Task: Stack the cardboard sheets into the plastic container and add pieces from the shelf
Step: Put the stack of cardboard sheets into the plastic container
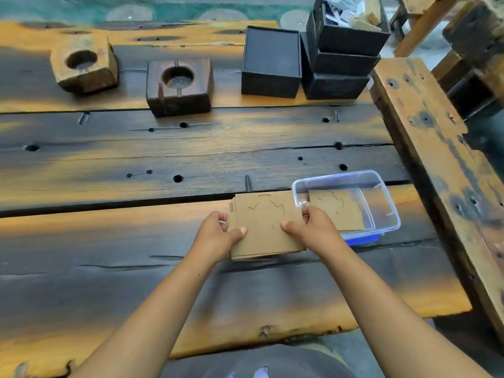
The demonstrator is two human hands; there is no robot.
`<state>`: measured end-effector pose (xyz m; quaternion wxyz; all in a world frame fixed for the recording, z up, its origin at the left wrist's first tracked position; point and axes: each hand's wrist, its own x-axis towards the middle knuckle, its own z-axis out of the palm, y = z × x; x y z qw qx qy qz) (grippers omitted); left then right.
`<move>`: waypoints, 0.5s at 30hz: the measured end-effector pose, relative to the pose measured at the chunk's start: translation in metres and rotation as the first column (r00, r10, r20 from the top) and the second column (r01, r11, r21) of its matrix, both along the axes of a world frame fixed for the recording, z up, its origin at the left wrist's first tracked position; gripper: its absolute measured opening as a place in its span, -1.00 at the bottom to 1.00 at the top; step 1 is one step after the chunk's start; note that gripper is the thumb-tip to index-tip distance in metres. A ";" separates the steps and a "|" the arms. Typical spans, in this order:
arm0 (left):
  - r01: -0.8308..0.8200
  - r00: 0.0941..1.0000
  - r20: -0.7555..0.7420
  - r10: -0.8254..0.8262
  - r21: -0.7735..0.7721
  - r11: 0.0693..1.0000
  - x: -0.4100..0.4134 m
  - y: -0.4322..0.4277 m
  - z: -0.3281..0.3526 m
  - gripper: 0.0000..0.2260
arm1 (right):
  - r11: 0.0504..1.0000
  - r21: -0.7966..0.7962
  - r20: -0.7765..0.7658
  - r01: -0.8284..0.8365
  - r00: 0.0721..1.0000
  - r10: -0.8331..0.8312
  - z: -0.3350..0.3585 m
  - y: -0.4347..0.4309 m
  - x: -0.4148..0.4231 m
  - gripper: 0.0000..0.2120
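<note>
A stack of brown cardboard sheets (263, 223) with cut outlines lies on the wooden table just left of a clear plastic container (381, 196). My left hand (218, 231) grips the stack's left edge, thumb on top. My right hand (311, 227) grips its right edge beside the container's near-left corner. More cardboard sheets (336, 210) lie flat inside the container, filling its left part. The container sits on a blue lid (364, 239).
Two wooden blocks with round holes (84, 65) (178, 85) stand at the back of the table (163, 159). Black boxes (271, 62) (342, 47), some stacked, sit at the back right. A rough wooden shelf frame (436, 148) runs along the right side.
</note>
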<state>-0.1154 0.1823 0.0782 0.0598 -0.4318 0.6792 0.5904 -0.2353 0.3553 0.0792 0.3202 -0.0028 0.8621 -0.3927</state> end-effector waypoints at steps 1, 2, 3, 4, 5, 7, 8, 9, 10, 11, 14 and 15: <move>-0.007 1.000 -0.003 0.007 -0.009 1.000 -0.009 0.011 0.002 -0.66 | 1.000 -0.008 -0.024 -0.005 1.000 0.004 0.002 0.009 -0.010 -0.68; -0.021 1.000 0.001 0.021 -0.011 1.000 -0.020 0.024 0.004 -0.67 | 1.000 -0.013 -0.036 -0.011 0.999 0.011 0.003 0.021 -0.022 -0.69; -0.037 0.999 0.005 0.037 -0.011 0.999 -0.029 0.035 0.006 -0.67 | 1.000 -0.015 -0.043 -0.012 0.999 0.011 0.004 0.031 -0.032 -0.71; -0.052 0.999 0.003 0.052 -0.013 0.999 -0.040 0.048 0.007 -0.67 | 1.000 -0.023 -0.045 -0.014 0.999 0.013 0.004 0.042 -0.044 -0.73; -0.064 0.998 -0.001 0.064 -0.016 0.998 -0.050 0.060 0.007 -0.67 | 0.999 -0.026 -0.045 -0.026 0.999 0.024 0.004 0.053 -0.055 -0.75; -0.074 0.997 -0.006 0.074 -0.024 0.997 -0.072 0.083 0.008 -0.67 | 0.998 -0.033 -0.044 -0.046 0.998 0.045 0.004 0.076 -0.080 -0.82; -0.068 0.998 -0.007 0.068 -0.033 0.997 -0.084 0.093 0.008 -0.66 | 0.998 -0.043 -0.046 -0.049 0.998 0.047 0.003 0.086 -0.092 -0.83; -0.060 0.998 -0.009 0.059 -0.045 0.997 -0.094 0.103 0.007 -0.65 | 0.997 -0.051 -0.044 -0.051 0.998 0.049 0.003 0.096 -0.103 -0.82; -0.059 0.998 -0.015 0.058 -0.059 0.997 -0.105 0.111 0.005 -0.64 | 0.997 -0.055 -0.039 -0.049 0.998 0.046 0.002 0.105 -0.114 -0.82; -0.062 0.998 -0.024 0.060 -0.072 0.995 -0.114 0.117 0.004 -0.64 | 0.997 -0.056 -0.036 -0.045 0.998 0.043 0.000 0.112 -0.123 -0.82; -0.062 0.998 -0.019 0.061 -0.087 0.994 -0.139 0.139 0.000 -0.68 | 0.998 -0.044 -0.028 -0.051 0.998 0.049 -0.007 0.133 -0.145 -0.83; -0.053 0.999 -0.005 0.053 -0.078 0.996 -0.145 0.144 -0.003 -0.70 | 0.998 -0.036 -0.014 -0.060 0.998 0.060 -0.010 0.137 -0.150 -0.82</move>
